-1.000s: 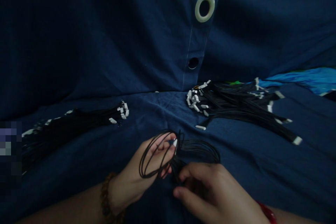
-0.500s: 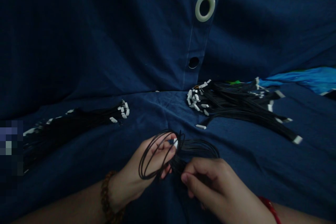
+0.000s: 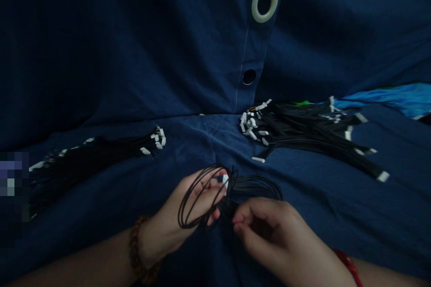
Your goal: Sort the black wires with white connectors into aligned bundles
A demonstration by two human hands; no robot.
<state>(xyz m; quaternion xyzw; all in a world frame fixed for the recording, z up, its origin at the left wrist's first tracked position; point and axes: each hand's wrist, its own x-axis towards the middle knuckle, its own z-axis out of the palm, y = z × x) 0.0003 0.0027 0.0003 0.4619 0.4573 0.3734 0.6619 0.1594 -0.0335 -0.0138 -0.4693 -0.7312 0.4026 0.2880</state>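
Note:
My left hand (image 3: pixel 198 197) is closed around a coiled black cable (image 3: pixel 256 184), its thumb and fingers pinching a white connector (image 3: pixel 225 180) at the middle of the coil. Thin black loops pass over the back of that hand, and more loops spread out to the right. Close beside the coil's lower right side, my right hand (image 3: pixel 269 233) is closed in a pinch, thumb against index finger. Dark strands lie near those fingertips; what is between them is too dark to make out.
On the blue cloth (image 3: pixel 202 143), a bundle of black cables with white connectors (image 3: pixel 107 154) lies at left. A larger cable bundle (image 3: pixel 303 134) lies at right. Behind hangs a blue curtain with a pale ring (image 3: pixel 255 2). Bright blue material (image 3: pixel 397 98) lies at far right.
My right thumb and fingertips have shifted slightly, still pinched beside the coil. My left hand keeps its hold on the cable and connector. The view has tilted very slightly.

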